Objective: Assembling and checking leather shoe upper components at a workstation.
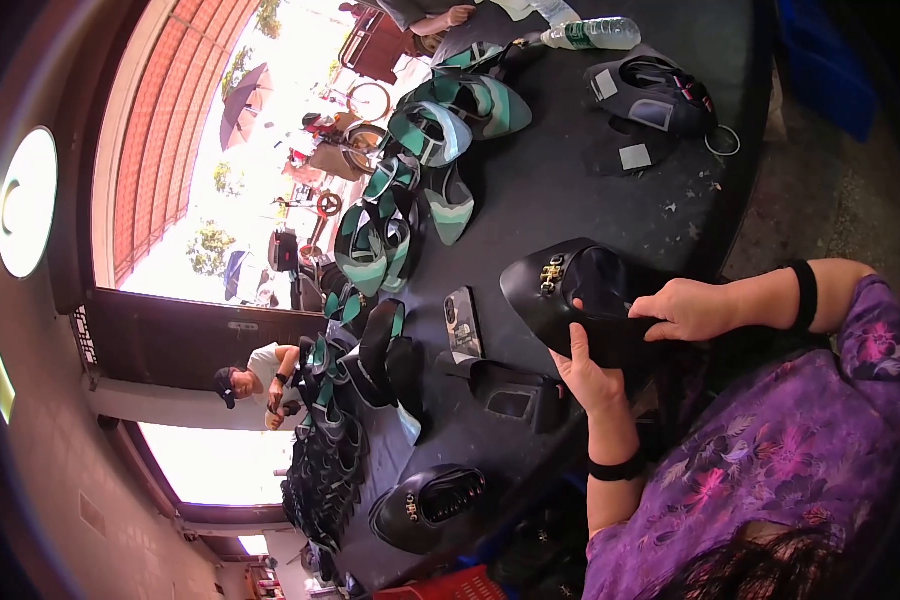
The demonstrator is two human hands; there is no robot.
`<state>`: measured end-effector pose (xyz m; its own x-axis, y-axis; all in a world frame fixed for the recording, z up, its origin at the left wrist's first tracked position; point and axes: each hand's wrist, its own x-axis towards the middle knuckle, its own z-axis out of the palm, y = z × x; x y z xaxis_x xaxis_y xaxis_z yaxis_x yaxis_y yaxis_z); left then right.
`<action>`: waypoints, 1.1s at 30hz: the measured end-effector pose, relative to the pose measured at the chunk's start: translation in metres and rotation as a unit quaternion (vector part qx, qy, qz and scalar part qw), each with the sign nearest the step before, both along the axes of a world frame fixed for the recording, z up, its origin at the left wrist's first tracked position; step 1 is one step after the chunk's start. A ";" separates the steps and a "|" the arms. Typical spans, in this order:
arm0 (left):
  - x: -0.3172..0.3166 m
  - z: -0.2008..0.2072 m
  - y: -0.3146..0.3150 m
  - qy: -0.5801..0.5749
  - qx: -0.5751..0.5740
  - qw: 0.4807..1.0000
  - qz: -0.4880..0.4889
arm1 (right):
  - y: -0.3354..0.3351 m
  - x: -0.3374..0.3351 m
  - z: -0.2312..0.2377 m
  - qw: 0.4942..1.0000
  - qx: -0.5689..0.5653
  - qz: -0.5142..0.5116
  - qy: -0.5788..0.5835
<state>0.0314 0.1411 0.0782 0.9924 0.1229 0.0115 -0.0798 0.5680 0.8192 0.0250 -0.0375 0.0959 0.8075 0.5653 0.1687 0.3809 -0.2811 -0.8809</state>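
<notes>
A black, smooth shoe upper (pixel 530 305) with a gold buckle ornament (pixel 551 273) on its front is held up in both my hands. My left hand (pixel 592 380) is closed around its lower side, the thumb pressed along the outside and a fingertip showing at the opening. At its back edge, my right hand (pixel 685 310) pinches the rim between thumb and bent fingers. Whether that hand also holds something small is hidden. Just below the upper, on the table, lie a flat black cut piece (pixel 515 400) and a phone (pixel 462 322).
On the dark table (pixel 570 190) lie a row of green-and-black shoe uppers (pixel 430 135), a pile of black uppers (pixel 325 470), another buckled upper (pixel 420 515) and black pieces with white labels (pixel 650 95). A plastic bottle (pixel 595 34) lies near another person's hand (pixel 457 16). Another person (pixel 265 375) works beyond.
</notes>
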 end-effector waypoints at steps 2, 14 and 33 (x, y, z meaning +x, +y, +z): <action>0.000 0.007 0.013 0.056 -0.116 0.985 -0.112 | -0.001 -0.003 -0.003 0.999 0.004 -0.001 -0.046; 0.001 0.029 0.026 0.014 0.003 0.991 -0.129 | 0.008 -0.006 0.003 0.992 -0.103 0.022 -0.065; -0.003 0.069 0.061 -0.032 0.129 0.943 -0.305 | -0.021 0.099 0.026 0.838 0.254 0.349 0.333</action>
<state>0.0288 0.2016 0.1468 0.8735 -0.4862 0.0258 0.1428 0.3065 0.9411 0.1239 -0.0580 0.1216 0.3202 0.9311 0.1747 -0.3269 0.2817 -0.9021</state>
